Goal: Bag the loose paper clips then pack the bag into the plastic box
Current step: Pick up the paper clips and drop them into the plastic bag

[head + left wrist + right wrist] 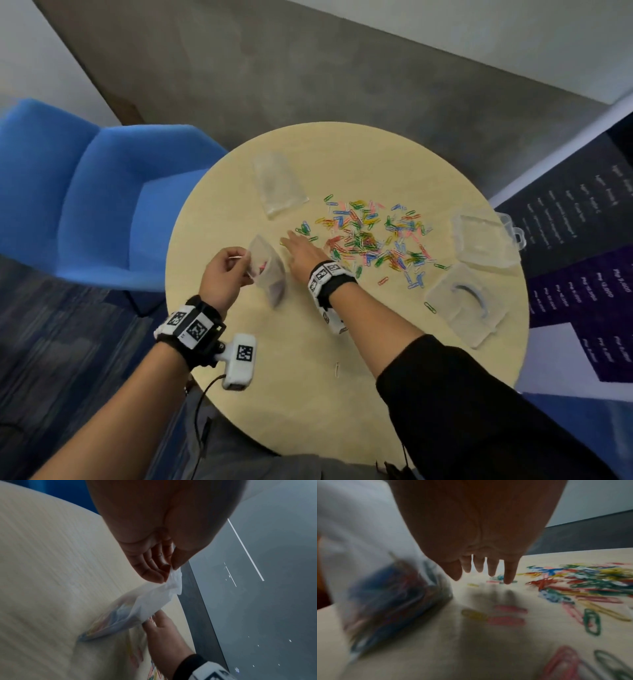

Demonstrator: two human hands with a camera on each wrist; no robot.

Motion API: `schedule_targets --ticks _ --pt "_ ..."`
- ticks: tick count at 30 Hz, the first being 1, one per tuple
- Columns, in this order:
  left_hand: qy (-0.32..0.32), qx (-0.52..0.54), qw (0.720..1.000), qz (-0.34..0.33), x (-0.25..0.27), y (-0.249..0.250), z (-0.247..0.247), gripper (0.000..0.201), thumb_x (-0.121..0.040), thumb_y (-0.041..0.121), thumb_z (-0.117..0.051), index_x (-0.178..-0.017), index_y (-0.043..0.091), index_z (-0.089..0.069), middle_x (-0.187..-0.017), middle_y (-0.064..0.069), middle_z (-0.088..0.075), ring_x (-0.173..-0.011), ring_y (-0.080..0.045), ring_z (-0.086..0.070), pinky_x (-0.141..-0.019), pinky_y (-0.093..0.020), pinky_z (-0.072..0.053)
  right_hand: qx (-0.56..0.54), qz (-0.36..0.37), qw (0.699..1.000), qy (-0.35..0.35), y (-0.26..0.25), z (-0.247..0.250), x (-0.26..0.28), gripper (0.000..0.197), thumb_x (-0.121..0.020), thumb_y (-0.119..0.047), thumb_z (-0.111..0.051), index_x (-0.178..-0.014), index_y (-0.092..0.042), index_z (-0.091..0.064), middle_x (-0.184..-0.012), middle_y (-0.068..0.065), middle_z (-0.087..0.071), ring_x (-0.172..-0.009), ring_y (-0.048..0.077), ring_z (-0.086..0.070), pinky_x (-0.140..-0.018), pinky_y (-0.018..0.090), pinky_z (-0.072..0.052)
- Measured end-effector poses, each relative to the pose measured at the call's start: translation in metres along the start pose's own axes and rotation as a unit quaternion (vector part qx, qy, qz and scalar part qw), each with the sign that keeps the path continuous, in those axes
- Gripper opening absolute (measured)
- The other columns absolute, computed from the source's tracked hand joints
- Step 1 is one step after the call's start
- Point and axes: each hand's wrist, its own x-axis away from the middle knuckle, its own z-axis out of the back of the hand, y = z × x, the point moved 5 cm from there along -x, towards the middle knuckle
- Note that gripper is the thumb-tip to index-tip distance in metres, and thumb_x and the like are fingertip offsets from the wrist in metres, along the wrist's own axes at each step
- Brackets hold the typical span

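— Round tabletop (308,394): where are things kept?

— Loose paper clips (370,236) are spread mid-table toward the right edge. The bag (265,270), part-filled, is pinched at its mouth by the left hand (222,274). The right hand (303,251) is held flat, fingers spread, nothing grasped.

— What could be spoilt?

— Clips may be spilled if the sagging mouth is tipped, or swept over the near edge. The plastic box (462,301) lies open near the right edge.

We see a round pale wood table (342,394), loose coloured clips (373,236) strewn across its middle, a clear bag (279,186) lying flat at the far side, two clear plastic boxes (479,240) near the right edge
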Motion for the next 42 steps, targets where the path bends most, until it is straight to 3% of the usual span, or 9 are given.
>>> schedule_targets --ticks 4,11,16,22,26,32,38,40,42 --pt "0.007 0.012 1.0 -0.002 -0.005 0.005 0.001 0.006 -0.099 0.013 -0.053 -0.1 0.008 -0.056 -0.075 -0.008 -0.06 -0.065 -0.016 -0.057 -0.057 -0.02 -0.053 0.085 0.019 0.995 -0.053 -0.003 -0.024 0.001 0.061 -0.1 -0.033 -0.039 -0.154 -0.017 -0.016 -0.163 -0.001 -0.002 -0.15 0.025 -0.007 -0.117 0.052 -0.02" --pt "-0.01 0.025 1.0 0.001 -0.006 0.006 -0.018 0.007 -0.098 0.017 -0.056 -0.096 0.011 -0.057 -0.07 -0.007 -0.061 -0.059 -0.012 -0.058 -0.062 -0.024 -0.05 0.214 0.083 0.971 -0.064 0.016 -0.048 0.059 0.061 -0.102 -0.039 -0.027 -0.155 -0.015 -0.008 -0.163 0.003 0.002 -0.15 0.025 -0.003 -0.117 0.058 -0.008" --pt "-0.029 0.012 0.999 0.009 -0.004 0.004 -0.036 0.008 -0.097 0.019 -0.057 -0.096 0.011 -0.059 -0.069 -0.007 -0.061 -0.06 -0.016 -0.055 -0.061 -0.026 -0.048 0.204 0.017 0.977 -0.052 0.073 -0.047 0.115 0.069 -0.099 -0.056 -0.016 -0.155 -0.021 0.001 -0.162 -0.004 0.011 -0.149 0.024 0.013 -0.115 0.063 -0.001" --pt "-0.046 -0.008 0.999 0.015 0.004 0.001 -0.05 0.007 -0.097 0.018 -0.057 -0.093 0.013 -0.059 -0.068 -0.008 -0.06 -0.053 -0.012 -0.054 -0.058 -0.025 -0.047 0.158 -0.026 0.985 -0.06 0.107 -0.057 0.163 0.082 -0.092 -0.07 -0.018 -0.155 -0.023 0.005 -0.161 -0.004 0.018 -0.149 0.022 0.01 -0.119 0.055 -0.006" --pt "-0.055 -0.02 0.998 0.013 0.008 -0.002 -0.055 0.013 -0.098 0.019 -0.056 -0.101 0.006 -0.058 -0.069 -0.009 -0.06 -0.056 -0.014 -0.053 -0.057 -0.025 -0.048 0.147 -0.043 0.987 -0.051 0.106 -0.053 0.176 0.08 -0.094 -0.06 -0.036 -0.155 -0.02 -0.003 -0.163 0.005 0.007 -0.15 0.027 0.002 -0.12 0.046 -0.014" --pt "-0.064 -0.036 0.997 0.016 0.024 -0.008 -0.064 0.015 -0.098 0.02 -0.057 -0.103 0.006 -0.058 -0.071 -0.009 -0.06 -0.05 -0.01 -0.053 -0.055 -0.024 -0.048 0.13 -0.032 0.99 0.04 0.087 -0.057 0.184 0.051 -0.094 0.005 -0.044 -0.143 -0.007 -0.038 -0.151 0.017 -0.033 -0.136 0.035 -0.035 -0.1 0.041 -0.045" --pt "-0.085 -0.05 0.995 0.019 0.041 -0.012 -0.079 0.015 -0.098 0.019 -0.056 -0.102 0.006 -0.059 -0.07 -0.008 -0.06 -0.052 -0.013 -0.053 -0.057 -0.027 -0.048 0.099 -0.044 0.99 0.086 0.096 -0.029 0.169 0.026 -0.09 0.003 -0.049 -0.109 -0.002 -0.066 -0.108 0.015 -0.06 -0.106 0.03 -0.057 -0.085 0.034 -0.047" --pt "-0.097 -0.044 0.994 0.022 0.046 -0.011 -0.084 0.015 -0.098 0.019 -0.055 -0.104 0.005 -0.058 -0.07 -0.007 -0.059 -0.052 -0.011 -0.053 -0.056 -0.024 -0.049 0.008 -0.113 0.985 0.127 0.107 -0.014 0.167 0.025 -0.091 -0.003 -0.053 -0.109 -0.003 -0.071 -0.107 0.013 -0.067 -0.103 0.029 -0.063 -0.088 0.029 -0.047" --pt "-0.107 -0.041 0.993 0.024 0.049 -0.011 -0.086 0.016 -0.098 0.019 -0.056 -0.104 0.005 -0.058 -0.07 -0.007 -0.059 -0.055 -0.014 -0.053 -0.059 -0.027 -0.05 -0.155 -0.196 0.946 0.206 0.118 0.0 0.172 0.021 -0.088 -0.008 -0.065 -0.106 -0.003 -0.074 -0.105 0.012 -0.073 -0.098 0.024 -0.067 -0.088 0.02 -0.047"
